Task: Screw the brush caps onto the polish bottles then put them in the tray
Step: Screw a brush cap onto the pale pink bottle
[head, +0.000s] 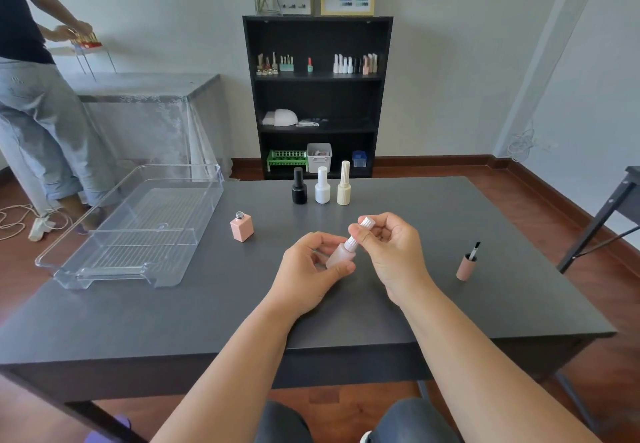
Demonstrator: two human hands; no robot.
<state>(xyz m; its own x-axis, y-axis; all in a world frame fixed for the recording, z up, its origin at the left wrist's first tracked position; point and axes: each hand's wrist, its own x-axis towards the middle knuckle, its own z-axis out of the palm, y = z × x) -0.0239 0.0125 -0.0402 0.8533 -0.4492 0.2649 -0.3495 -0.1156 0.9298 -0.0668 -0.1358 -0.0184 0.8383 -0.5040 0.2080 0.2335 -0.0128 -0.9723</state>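
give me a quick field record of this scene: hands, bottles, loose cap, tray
left hand: holds frosted pink bottle, tilted
right hand: fingers on its white ribbed cap
capped bottles: black bottle, white bottle, cream bottle, in a row at the table's far side
uncapped: square pink bottle
loose: pink brush cap, brush up
clear tray: no bottles inside

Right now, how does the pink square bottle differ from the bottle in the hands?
The pink square bottle stands upright on the table, untouched; the frosted pink bottle is tilted, gripped by the left hand. The square one's threaded neck is bare; the held one carries a white ribbed cap pinched by the right hand. Both are pink and outside the tray.
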